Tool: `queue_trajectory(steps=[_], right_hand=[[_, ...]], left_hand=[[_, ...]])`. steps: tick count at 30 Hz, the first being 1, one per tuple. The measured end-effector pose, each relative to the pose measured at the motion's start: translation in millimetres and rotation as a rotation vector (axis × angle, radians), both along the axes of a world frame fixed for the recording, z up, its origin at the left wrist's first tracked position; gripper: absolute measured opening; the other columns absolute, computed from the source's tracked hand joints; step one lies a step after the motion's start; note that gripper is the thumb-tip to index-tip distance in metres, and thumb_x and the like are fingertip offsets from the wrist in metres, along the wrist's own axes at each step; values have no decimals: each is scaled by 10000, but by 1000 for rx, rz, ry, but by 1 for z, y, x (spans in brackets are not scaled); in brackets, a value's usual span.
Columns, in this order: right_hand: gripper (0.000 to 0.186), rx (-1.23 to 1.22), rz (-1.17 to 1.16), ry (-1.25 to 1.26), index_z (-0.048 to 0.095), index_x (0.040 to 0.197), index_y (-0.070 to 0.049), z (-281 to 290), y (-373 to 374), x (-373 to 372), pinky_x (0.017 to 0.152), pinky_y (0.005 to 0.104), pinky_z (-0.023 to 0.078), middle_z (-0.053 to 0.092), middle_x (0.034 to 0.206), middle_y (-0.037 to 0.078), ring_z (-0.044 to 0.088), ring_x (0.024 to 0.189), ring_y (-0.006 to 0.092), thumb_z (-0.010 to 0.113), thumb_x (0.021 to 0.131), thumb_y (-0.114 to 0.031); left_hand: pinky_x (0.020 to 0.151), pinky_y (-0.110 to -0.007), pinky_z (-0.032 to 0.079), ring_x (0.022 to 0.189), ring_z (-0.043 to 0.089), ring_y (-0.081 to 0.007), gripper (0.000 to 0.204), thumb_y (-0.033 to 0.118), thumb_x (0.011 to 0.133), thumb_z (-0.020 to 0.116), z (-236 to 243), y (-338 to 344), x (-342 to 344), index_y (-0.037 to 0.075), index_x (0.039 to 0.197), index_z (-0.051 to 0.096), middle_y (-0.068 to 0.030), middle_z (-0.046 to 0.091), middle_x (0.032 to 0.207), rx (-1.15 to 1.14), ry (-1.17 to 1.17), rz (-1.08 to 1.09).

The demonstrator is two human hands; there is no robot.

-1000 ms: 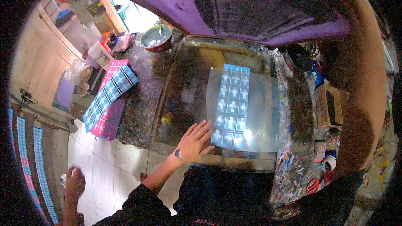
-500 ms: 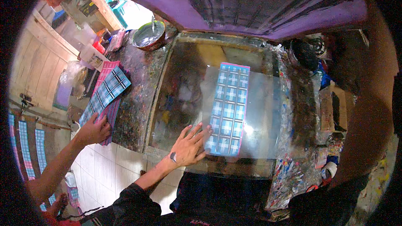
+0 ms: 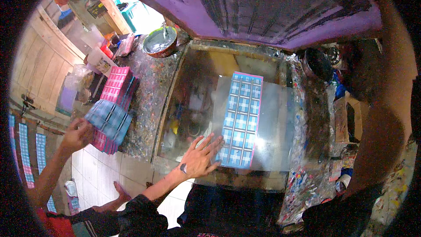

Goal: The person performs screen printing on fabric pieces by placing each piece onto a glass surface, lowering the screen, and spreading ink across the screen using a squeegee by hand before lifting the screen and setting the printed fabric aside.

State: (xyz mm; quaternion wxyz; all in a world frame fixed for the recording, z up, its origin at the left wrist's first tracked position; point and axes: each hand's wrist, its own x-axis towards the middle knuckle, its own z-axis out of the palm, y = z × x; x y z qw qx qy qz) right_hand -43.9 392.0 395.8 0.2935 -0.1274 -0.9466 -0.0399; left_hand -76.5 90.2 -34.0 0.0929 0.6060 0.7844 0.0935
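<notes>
A long blue plaid sheet [image 3: 239, 120] with a pink edge lies on the glass tabletop [image 3: 184, 105], over a paler clear sheet [image 3: 274, 127]. My left hand [image 3: 199, 158] rests palm down at its lower left edge, fingers spread, fingertips at the border. My right forearm [image 3: 381, 149] rises along the right rim; its hand is not visible. Above the far side of the glass tilts a purple-edged frame with a dark panel [image 3: 272, 8]. At left, a co-worker's hand [image 3: 78, 136] is at a bent blue plaid sheet [image 3: 109, 120] on a stack of pink plaid sheets [image 3: 116, 83].
A bowl of grey paste [image 3: 160, 41] stands at the back left, near a white tub [image 3: 100, 61]. On the right are a dark round pan [image 3: 316, 63] and a cardboard box [image 3: 346, 118]. Paint-stained ledges flank the glass. Plaid strips [image 3: 26, 153] hang at far left.
The co-worker's hand has shifted left, and the blue plaid sheet there now lies bent across the stack. My left hand stays at the sheet on the glass; the view has shifted slightly.
</notes>
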Motion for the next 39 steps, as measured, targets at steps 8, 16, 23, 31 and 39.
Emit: queue_trajectory(steps=[8, 16, 23, 31, 39], right_hand=[[767, -26, 26, -24, 720, 1060, -25, 8, -4, -17, 963, 449, 478, 676, 1099, 294, 657, 1054, 384, 368, 959, -699], [759, -54, 37, -60, 719, 1081, -33, 20, -19, -26, 981, 450, 471, 669, 1124, 301, 649, 1082, 392, 361, 964, -693], [680, -80, 4, -145, 704, 1114, -48, 28, -37, -22, 919, 470, 488, 675, 1080, 284, 660, 1017, 408, 409, 957, -640], [569, -74, -100, -74, 675, 939, -63, -58, -117, 48, 734, 514, 516, 668, 799, 181, 673, 773, 384, 603, 853, -621], [416, -318, 298, -413, 551, 1035, -100, -248, -173, 139, 654, 528, 501, 658, 742, 147, 660, 698, 382, 623, 905, -488]], left_hand=[[1203, -518, 198, 1497, 253, -305, 684, 445, 935, 589, -12, -6, -1, 87, 1491, 415, -96, 358, 1583, 22, 10, 6], [1206, -528, 184, 1504, 235, -301, 671, 413, 945, 576, -10, -9, 1, 64, 1492, 404, -101, 352, 1587, 50, 27, -27], [1124, -500, 294, 1389, 346, -337, 561, 361, 981, 552, 36, 50, 64, 32, 1420, 437, -170, 418, 1489, 428, -227, 201], [924, -447, 546, 1135, 628, -282, 416, 346, 1030, 541, 142, 27, 65, 21, 1287, 508, -201, 584, 1279, 1207, -1162, 378], [915, -518, 581, 1100, 607, -292, 445, 244, 1020, 565, 48, -96, 104, -37, 1304, 369, -171, 505, 1264, 915, -1736, 852]])
